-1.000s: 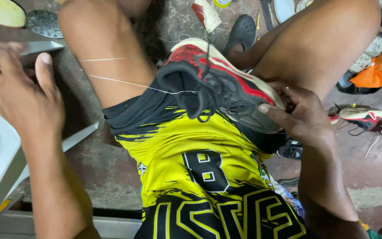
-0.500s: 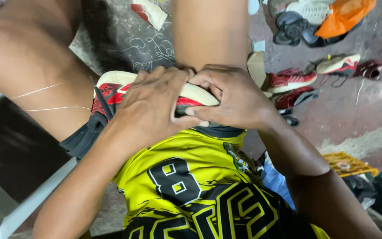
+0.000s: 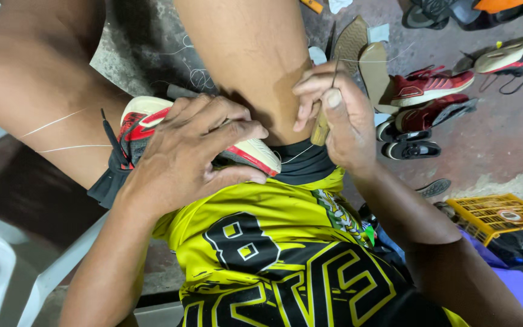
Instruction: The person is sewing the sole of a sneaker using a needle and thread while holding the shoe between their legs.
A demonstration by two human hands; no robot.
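Left grip (image 3: 192,151) clamps shoe (image 3: 152,118); right (image 3: 334,115) pinches awl (image 3: 321,124).

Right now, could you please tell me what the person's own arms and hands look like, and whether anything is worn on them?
Both forearms are bare, with no sleeves in view. The left hand and the right hand wear no gloves, and no rings, watch or bands show. The fingernails are short. The upper arms lie outside the picture.

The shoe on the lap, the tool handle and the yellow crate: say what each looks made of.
Shoe: red and black fabric upper, matte, on a smooth cream sole, likely rubber or foam.
Tool handle in the right hand: looks like wood, tan and dull.
Yellow crate: moulded plastic, judging by its even lattice.
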